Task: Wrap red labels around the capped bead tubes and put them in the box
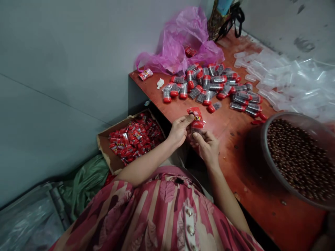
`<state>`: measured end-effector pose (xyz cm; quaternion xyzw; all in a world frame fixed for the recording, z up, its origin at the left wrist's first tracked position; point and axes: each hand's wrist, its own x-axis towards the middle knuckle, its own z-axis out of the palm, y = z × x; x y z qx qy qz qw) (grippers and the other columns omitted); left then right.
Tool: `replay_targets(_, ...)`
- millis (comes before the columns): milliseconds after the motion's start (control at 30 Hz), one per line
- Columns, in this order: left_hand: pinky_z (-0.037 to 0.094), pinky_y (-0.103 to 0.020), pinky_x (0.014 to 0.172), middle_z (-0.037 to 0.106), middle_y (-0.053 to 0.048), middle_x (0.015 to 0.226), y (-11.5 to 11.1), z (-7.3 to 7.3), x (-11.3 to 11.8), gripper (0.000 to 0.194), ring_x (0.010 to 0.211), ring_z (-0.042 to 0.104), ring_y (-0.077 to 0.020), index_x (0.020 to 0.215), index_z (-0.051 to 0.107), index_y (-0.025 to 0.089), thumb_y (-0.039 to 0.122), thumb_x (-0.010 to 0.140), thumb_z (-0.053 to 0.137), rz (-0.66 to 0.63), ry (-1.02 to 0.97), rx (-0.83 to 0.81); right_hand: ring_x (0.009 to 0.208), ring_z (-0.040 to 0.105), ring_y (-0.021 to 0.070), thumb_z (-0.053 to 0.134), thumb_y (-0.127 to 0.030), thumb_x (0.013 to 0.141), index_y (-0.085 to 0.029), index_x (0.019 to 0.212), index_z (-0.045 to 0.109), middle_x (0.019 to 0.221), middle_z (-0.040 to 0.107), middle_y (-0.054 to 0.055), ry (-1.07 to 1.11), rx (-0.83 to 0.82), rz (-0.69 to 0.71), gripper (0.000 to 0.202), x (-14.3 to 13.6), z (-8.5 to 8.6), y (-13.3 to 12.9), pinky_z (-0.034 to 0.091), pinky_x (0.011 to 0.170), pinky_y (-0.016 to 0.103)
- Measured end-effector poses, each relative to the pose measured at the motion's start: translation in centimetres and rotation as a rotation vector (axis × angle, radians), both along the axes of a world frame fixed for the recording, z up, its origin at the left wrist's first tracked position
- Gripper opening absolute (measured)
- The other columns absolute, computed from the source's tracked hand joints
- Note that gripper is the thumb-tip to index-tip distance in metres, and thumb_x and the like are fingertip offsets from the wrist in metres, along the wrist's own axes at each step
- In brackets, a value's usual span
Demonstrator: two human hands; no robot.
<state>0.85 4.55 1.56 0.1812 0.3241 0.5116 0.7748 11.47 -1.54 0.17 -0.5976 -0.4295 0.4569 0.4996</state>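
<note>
In front of my body, over the table's near edge, my left hand [180, 131] pinches a red printed wrapper [196, 118] between thumb and fingers. Just below the wrapper, my right hand [208, 144] grips the lower end of a small clear tube [197, 131] with dark contents. The tube's upper part is covered by the wrapper; I cannot tell how far it reaches inside. Beyond my hands lies a pile of clear tubes [206, 83] with red caps and dark balls inside. Left of my forearm, a cardboard box [104, 143] holds many red wrapped packs [134, 137].
A large tub [265, 146] of brown balls [298, 157] stands at the right on the red table [243, 170]. Empty clear tubes [293, 80] are heaped behind it. A pink plastic bag [180, 38] lies at the back corner by the wall. Green sacking [90, 181] is low at the left.
</note>
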Motion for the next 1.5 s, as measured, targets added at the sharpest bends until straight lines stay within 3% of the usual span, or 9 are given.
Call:
replay_targets(167, 0.042, -0.022, 0.051, 0.064, -0.001, 0.063, -0.3, -0.7, -0.2, 0.036, 0.047, 0.053, -0.0076, 0.074, 0.063, 0.012, 0.039, 0.057, 0.08, -0.122, 0.081, 0.038, 0.052, 0.056, 0.0099, 0.066, -0.039, 0.076, -0.019, 0.084, 0.061, 0.067, 0.063, -0.002, -0.251, 0.083, -0.084, 0.023, 0.1, -0.2, -0.3, 0.047, 0.051, 0.022)
replay_targets(400, 0.043, -0.024, 0.049, 0.062, -0.002, 0.058, -0.1, -0.8, -1.4, 0.038, 0.048, 0.055, -0.011, 0.064, 0.064, 0.009, 0.044, 0.059, 0.077, -0.298, 0.142, 0.103, 0.035, 0.046, 0.0073, 0.064, -0.043, 0.074, -0.019, 0.075, 0.055, 0.06, 0.063, -0.003, 0.28, -0.06, 0.067, 0.026, 0.7, -0.2, 0.4, 0.034, 0.032, 0.018)
replay_targets(600, 0.044, -0.023, 0.049, 0.063, -0.001, 0.062, -0.6, -1.6, -0.8, 0.036, 0.05, 0.055, -0.0095, 0.07, 0.064, 0.012, 0.042, 0.058, 0.078, -0.142, 0.138, 0.058, 0.044, 0.052, 0.0074, 0.069, -0.037, 0.073, -0.018, 0.081, 0.061, 0.06, 0.06, -0.004, -0.046, 0.054, -0.083, 0.022, -0.5, -0.3, 0.3, 0.042, 0.041, 0.019)
replay_targets(733, 0.037, -0.024, 0.041, 0.056, 0.001, 0.052, -1.4, -1.7, -0.5, 0.037, 0.04, 0.048, -0.0103, 0.07, 0.062, 0.013, 0.048, 0.065, 0.07, -0.185, 0.191, 0.091, 0.04, 0.051, 0.0081, 0.065, -0.042, 0.075, -0.019, 0.081, 0.058, 0.057, 0.059, -0.004, 0.093, 0.009, -0.052, 0.025, -0.9, -0.9, 0.2, 0.04, 0.037, 0.019)
replay_targets(1000, 0.027, -0.023, 0.054, 0.041, 0.004, 0.048, -1.3, -1.2, -2.7, 0.033, 0.05, 0.037, -0.0077, 0.05, 0.054, 0.015, 0.039, 0.07, 0.066, -0.2, 1.022, 0.591, 0.075, 0.063, 0.0157, 0.062, -0.048, 0.076, -0.02, 0.086, 0.067, 0.087, 0.069, 0.004, -0.306, 0.065, 0.015, 0.031, 2.8, 1.9, 2.7, 0.051, 0.065, 0.027)
replay_targets(1067, 0.026, -0.024, 0.055, 0.044, 0.004, 0.05, -1.5, -1.0, -2.8, 0.028, 0.051, 0.038, -0.0083, 0.054, 0.058, 0.016, 0.036, 0.072, 0.064, -0.238, 1.101, 0.7, 0.084, 0.063, 0.0173, 0.065, -0.047, 0.074, -0.02, 0.086, 0.067, 0.099, 0.067, 0.005, -0.292, 0.089, 0.153, 0.03, 3.1, 2.9, 3.9, 0.051, 0.07, 0.029)
replay_targets(1167, 0.026, -0.024, 0.055, 0.045, 0.003, 0.052, -1.9, -0.6, -2.7, 0.025, 0.053, 0.04, -0.0086, 0.058, 0.06, 0.015, 0.034, 0.074, 0.061, -0.262, 1.135, 0.725, 0.069, 0.061, 0.0147, 0.068, -0.043, 0.072, -0.018, 0.072, 0.064, 0.082, 0.067, 0.003, -0.219, 0.086, 0.205, 0.026, 2.4, 2.9, 5.1, 0.049, 0.064, 0.028)
replay_targets(1367, 0.032, -0.022, 0.056, 0.049, 0.004, 0.054, -1.2, -1.6, -3.1, 0.031, 0.054, 0.043, -0.0078, 0.065, 0.064, 0.012, 0.043, 0.069, 0.067, -0.194, 0.72, 0.354, 0.077, 0.06, 0.0141, 0.062, -0.04, 0.079, -0.019, 0.083, 0.065, 0.084, 0.065, 0.002, -0.176, 0.277, -0.22, 0.022, 0.2, 1.0, 4.2, 0.048, 0.074, 0.029)
replay_targets(1500, 0.042, -0.024, 0.063, 0.062, -0.001, 0.067, -0.5, -2.2, -2.7, 0.033, 0.06, 0.053, -0.0098, 0.073, 0.065, 0.012, 0.043, 0.064, 0.073, -0.023, 0.187, 0.043, 0.082, 0.062, 0.0151, 0.07, -0.037, 0.073, -0.021, 0.1, 0.061, 0.096, 0.065, 0.003, -0.103, 0.185, -0.107, 0.033, -0.8, -0.1, 1.4, 0.051, 0.075, 0.03)
